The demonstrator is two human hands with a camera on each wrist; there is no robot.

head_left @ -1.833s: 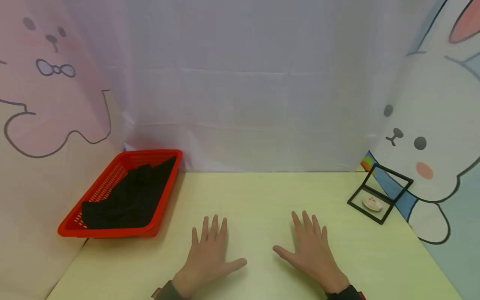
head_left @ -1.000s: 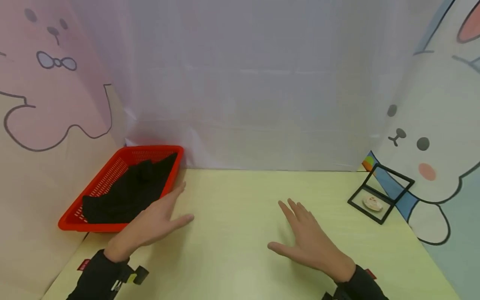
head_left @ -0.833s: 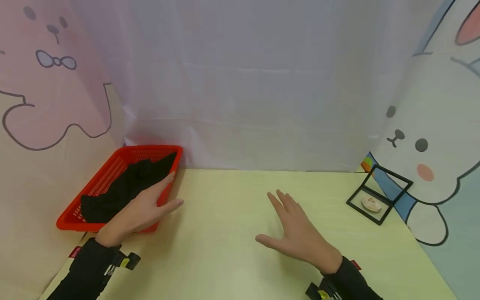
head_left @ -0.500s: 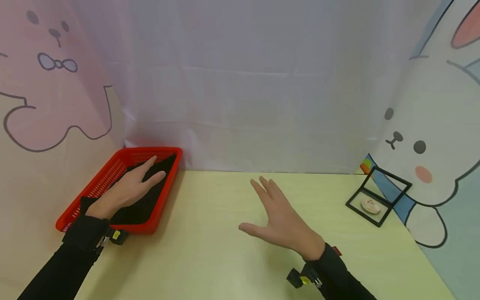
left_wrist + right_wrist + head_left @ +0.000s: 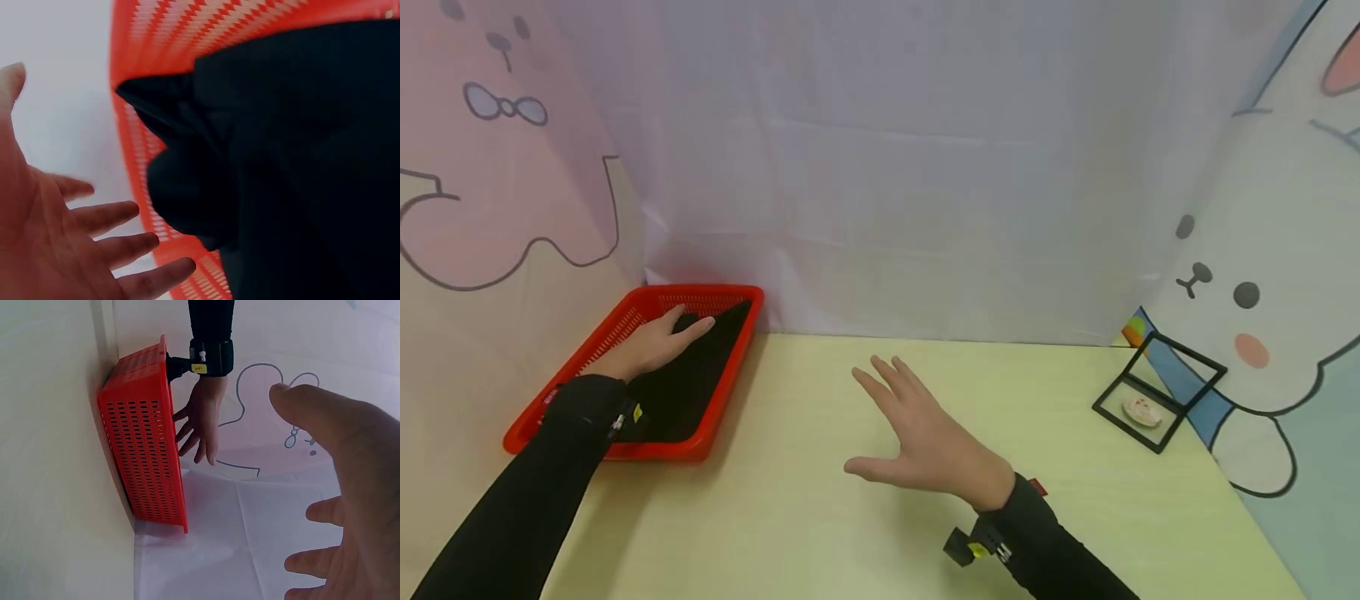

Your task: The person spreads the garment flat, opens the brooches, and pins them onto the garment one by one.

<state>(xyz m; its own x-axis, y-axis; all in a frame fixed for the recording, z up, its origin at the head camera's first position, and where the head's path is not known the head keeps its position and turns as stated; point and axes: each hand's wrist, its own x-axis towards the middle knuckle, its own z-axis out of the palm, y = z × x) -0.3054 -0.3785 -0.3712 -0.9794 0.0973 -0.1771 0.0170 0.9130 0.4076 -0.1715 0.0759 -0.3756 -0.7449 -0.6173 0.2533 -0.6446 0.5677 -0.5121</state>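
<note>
A bundle of black cloth [image 5: 700, 383] lies in a red slotted plastic basket [image 5: 700, 446] at the table's left. My left hand [image 5: 651, 343] hovers over the cloth with its fingers spread and holds nothing. In the left wrist view the cloth [image 5: 300, 156] is crumpled, with a rounded fold near my fingertips and a gap between. Above the middle of the table is my right hand [image 5: 925, 442], fingers straight and thumb apart, holding nothing. The right wrist view shows my left hand [image 5: 203, 419] just above the rim of the basket [image 5: 140, 450].
On the table's right side stands a black-edged folding frame or clear case [image 5: 1138, 379], with a small pale, speckled oval object [image 5: 1142, 411] in its lower part. White cloth walls [image 5: 880, 208] with cartoon animals enclose the pale yellow table [image 5: 820, 517] at the back and sides.
Both hands start flat over the table front. My left hand has moved left and forward to above the basket. My right hand has lifted and shifted left. The basket and case stay put.
</note>
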